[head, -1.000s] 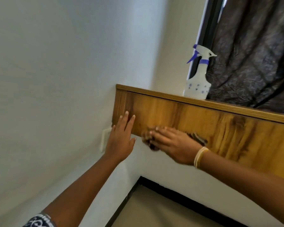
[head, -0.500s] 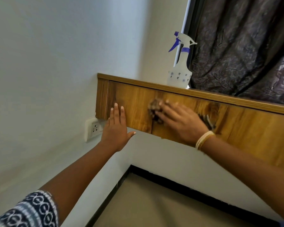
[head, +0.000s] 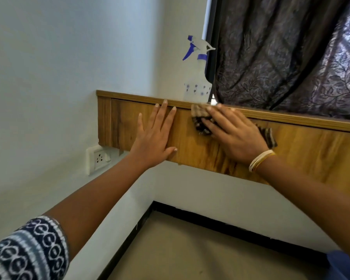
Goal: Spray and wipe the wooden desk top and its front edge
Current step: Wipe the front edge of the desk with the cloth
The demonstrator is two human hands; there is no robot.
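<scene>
We place our left hand flat against the wooden front edge of the desk, fingers straight and spread, fingertips reaching up to the top lip. It holds nothing.

Just to the right of it, our right hand presses a dark patterned cloth against the same panel with extended fingers. The cloth shows beyond the fingertips at the upper rim and again past the heel of the hand near the wrist. Pale bangles circle that wrist.

The spray bottle, white with a blue trigger, stands upright on the desk top directly above and behind the right hand's fingertips, untouched by either hand. A dark curtain hangs beyond the right hand. A wall socket sits below and left of the left hand.
</scene>
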